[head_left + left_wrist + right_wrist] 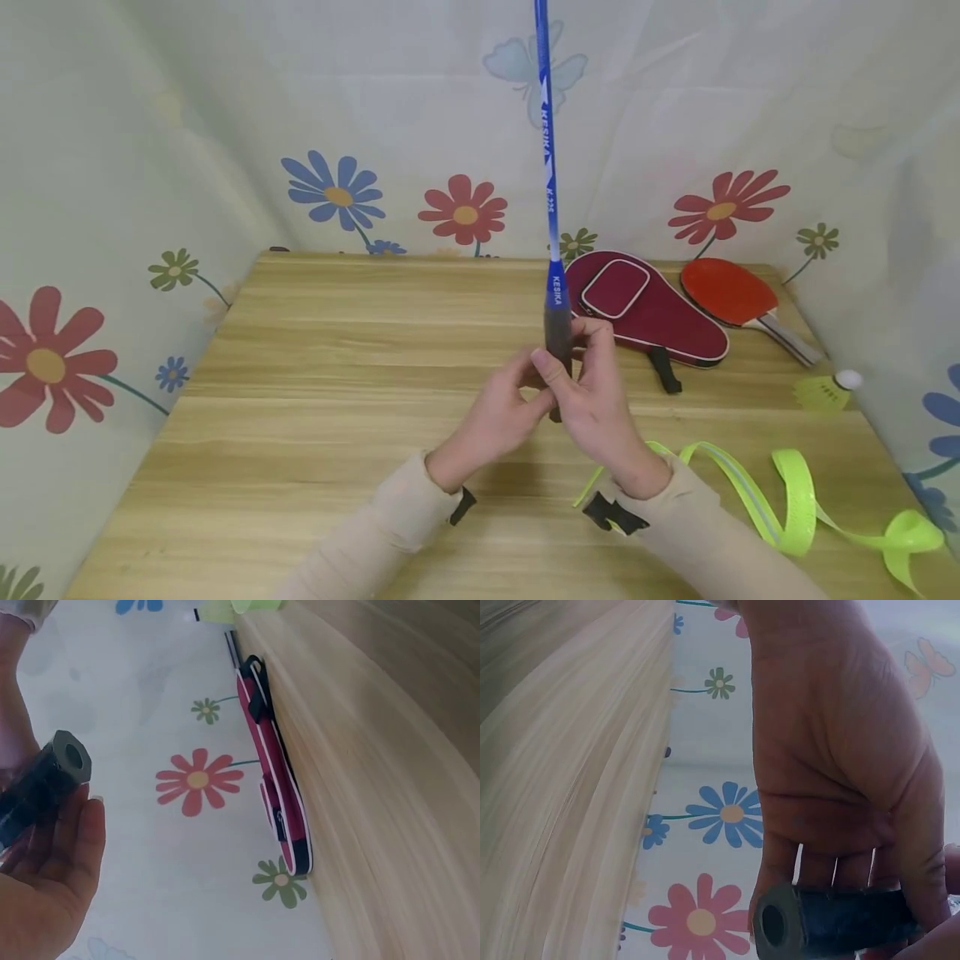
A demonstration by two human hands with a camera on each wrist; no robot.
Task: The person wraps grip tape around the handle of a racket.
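Note:
A blue badminton racket [556, 285] with a dark grip stands upright in front of me, its head beyond the top of the head view. My right hand [597, 408] holds the grip, thumb across the near side and fingers behind. Lower on the same grip, the left hand [498, 421] has its fingers curled behind and its thumb near the butt end. The handle's hollow butt [73, 757] shows in the left wrist view, with the left fingers alongside it. In the right wrist view, the dark handle [855, 924] lies across the right fingers.
On the wooden table [337, 350], a maroon paddle case [652, 312] lies at the back right. Beside it are a red table tennis paddle [727, 292] and a yellow shuttlecock [825, 390]. A neon yellow strap [797, 500] curls near my right sleeve. Floral cloth [390, 108] surrounds the table.

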